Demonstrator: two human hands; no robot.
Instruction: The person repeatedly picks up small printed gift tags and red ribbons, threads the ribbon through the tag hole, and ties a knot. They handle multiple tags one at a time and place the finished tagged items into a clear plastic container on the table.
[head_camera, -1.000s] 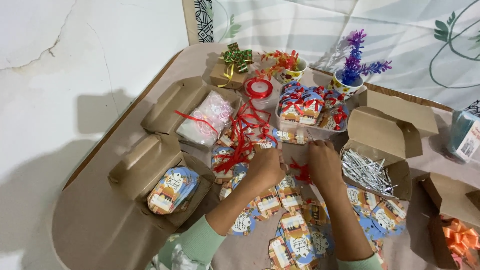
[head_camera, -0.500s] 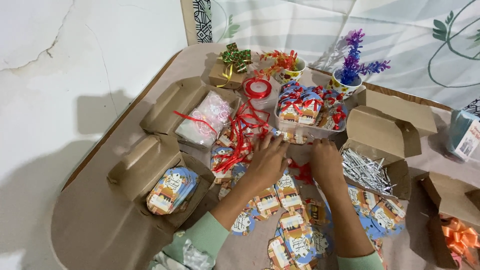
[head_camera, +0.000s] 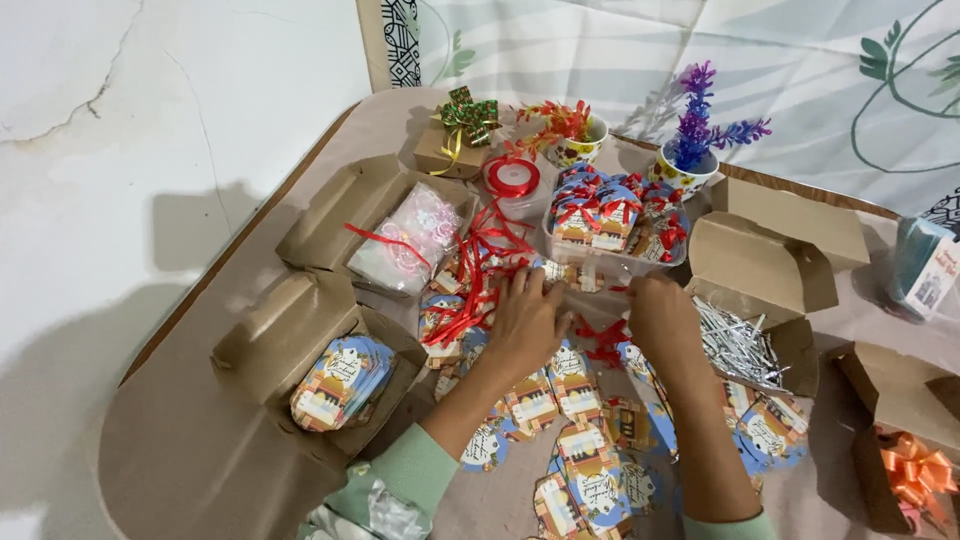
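A cardboard box (head_camera: 300, 350) on the tabletop (head_camera: 180, 470) holds a stack of printed tags (head_camera: 340, 380). The left hand (head_camera: 525, 320) rests beside loose red ribbon (head_camera: 480, 270), fingers curled; what they pinch I cannot tell. A red bow (head_camera: 603, 340) lies between it and the right hand (head_camera: 662, 318), whose fingers are hidden. Farther right, a box of silver ties (head_camera: 740, 345).

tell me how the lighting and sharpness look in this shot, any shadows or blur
Head view: light is soft and even, with no harsh glare; a broad grey shadow falls on the white floor left of the table. The left hand and right hand are slightly soft, the paper tags fairly sharp.
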